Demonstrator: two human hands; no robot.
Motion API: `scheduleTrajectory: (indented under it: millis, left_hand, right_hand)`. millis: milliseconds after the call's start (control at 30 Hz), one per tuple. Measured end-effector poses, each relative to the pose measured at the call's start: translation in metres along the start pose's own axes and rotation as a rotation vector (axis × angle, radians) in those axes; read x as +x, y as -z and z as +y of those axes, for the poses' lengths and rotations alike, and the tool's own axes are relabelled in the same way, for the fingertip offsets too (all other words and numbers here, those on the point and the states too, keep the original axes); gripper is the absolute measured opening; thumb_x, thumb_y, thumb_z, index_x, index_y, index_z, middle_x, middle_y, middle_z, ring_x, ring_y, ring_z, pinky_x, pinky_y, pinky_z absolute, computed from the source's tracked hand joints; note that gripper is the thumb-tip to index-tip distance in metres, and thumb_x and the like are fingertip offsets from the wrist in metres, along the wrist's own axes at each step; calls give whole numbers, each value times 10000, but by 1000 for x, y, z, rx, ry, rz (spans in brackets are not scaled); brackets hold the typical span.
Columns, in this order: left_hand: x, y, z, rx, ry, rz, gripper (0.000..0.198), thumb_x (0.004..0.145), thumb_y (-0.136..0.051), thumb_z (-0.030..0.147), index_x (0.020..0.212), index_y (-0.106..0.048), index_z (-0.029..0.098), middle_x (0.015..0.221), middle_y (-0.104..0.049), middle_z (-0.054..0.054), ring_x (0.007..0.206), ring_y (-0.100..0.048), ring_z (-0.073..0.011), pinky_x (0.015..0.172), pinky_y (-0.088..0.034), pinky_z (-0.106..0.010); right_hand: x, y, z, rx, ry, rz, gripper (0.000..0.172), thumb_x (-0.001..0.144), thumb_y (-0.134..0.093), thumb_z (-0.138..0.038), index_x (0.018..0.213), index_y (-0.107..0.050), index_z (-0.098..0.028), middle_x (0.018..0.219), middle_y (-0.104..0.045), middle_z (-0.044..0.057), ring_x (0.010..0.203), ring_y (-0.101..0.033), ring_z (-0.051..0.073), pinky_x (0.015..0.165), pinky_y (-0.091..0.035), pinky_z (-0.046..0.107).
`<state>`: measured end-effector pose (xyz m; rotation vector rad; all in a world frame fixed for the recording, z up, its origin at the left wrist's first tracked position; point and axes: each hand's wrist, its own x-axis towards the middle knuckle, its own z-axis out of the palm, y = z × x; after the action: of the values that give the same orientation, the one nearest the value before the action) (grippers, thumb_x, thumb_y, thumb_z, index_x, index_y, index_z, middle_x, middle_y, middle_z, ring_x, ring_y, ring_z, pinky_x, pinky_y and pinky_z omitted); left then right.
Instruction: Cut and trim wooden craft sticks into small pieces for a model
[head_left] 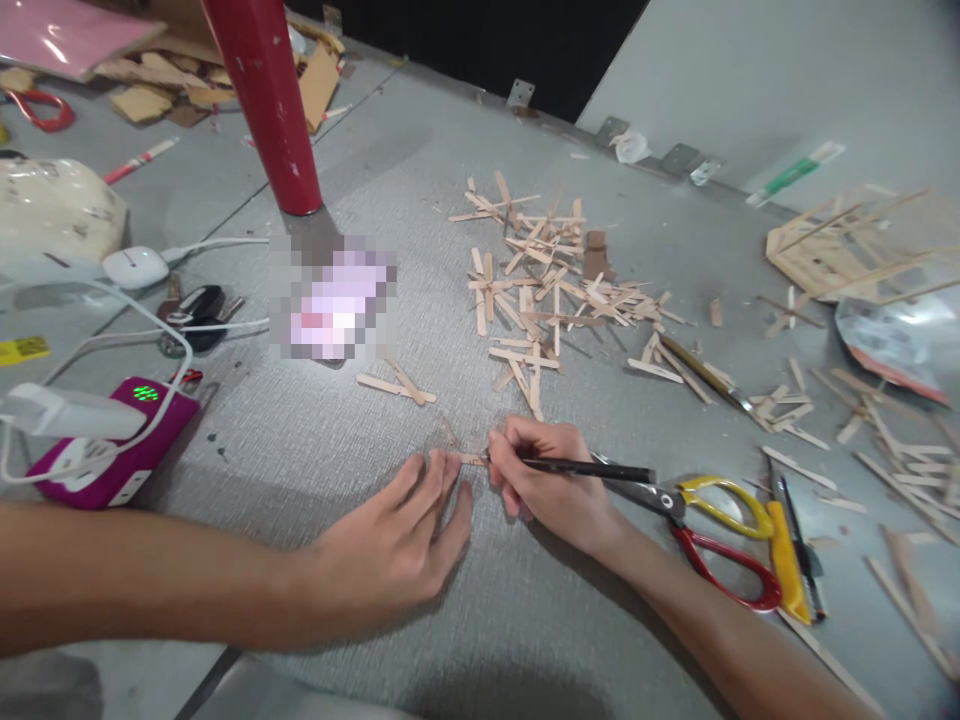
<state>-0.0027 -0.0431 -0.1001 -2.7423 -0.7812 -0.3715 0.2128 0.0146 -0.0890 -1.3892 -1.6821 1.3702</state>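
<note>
Marking seems in hand: the left hand (409, 525), thumb apart, presses the stick (471, 459) between both hands; the right hand (555, 490) grips a pen (600, 469) at it. Further strokes would call for steadiness.

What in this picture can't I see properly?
All in the head view:
Glowing pink rectangular screen: blurred by big squares.
Small pale wooden strip: the bare left hand covers one end; its dark marks are too small to read.
Tall red cylinder: top cut off by the upper edge.
</note>
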Motion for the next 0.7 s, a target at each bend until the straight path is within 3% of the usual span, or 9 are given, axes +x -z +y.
scheduleTrajectory:
  millis: [400, 700]
  left_hand:
    - [0, 0, 0, 15, -5, -5, 446, 951, -635, 271, 1276, -603, -33, 1280, -692, -278, 1225, -654, -388, 1075, -461, -497]
    - [0, 0, -1, 1, -5, -2, 480, 930, -649, 266, 1292, -592, -44, 1284, -688, -284, 1232, -652, -397, 1086, -459, -492]
  right_hand:
    - [0, 2, 1, -89, 46, -8, 427, 982, -542, -295, 562, -509, -223, 391, -541, -44, 283, -437, 57, 327, -321, 195]
    - [-2, -2, 5, 60, -36, 16, 412, 965, -615, -338, 586, -508, -216, 418, -562, -48, 276, -427, 44, 317, -290, 183]
